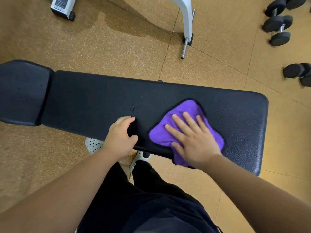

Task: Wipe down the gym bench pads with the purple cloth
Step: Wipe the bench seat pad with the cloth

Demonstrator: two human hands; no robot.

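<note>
At the far left lies the short pad (21, 91) of the desk, black, with a narrow gap between it and the long pad (92, 98), which runs off to the right across the tan floor (117, 52). Near the middle of the long pad a few small wet-looking marks (134, 107) show on the surface. Just below them sits my left grip (120, 138), at the pad's near edge: fingers loosely bent, fingertips and thumb set on the top, grasping nothing. Under that edge a white perforated shoe (93, 145) peeks out, and my black trousers (151, 199) fill the bottom of the view.

Further right, the purple cloth (185, 108) lies spread on the long pad, one corner hanging over the near edge. My right grip (193, 140) lies flat on the cloth, fingers straight and spread, palm pressing down.

Beyond the desk, a white machine leg (186, 17) stands on the floor. At the far right, black dumbbells (277, 26) lie on the floor, well apart from the desk.
</note>
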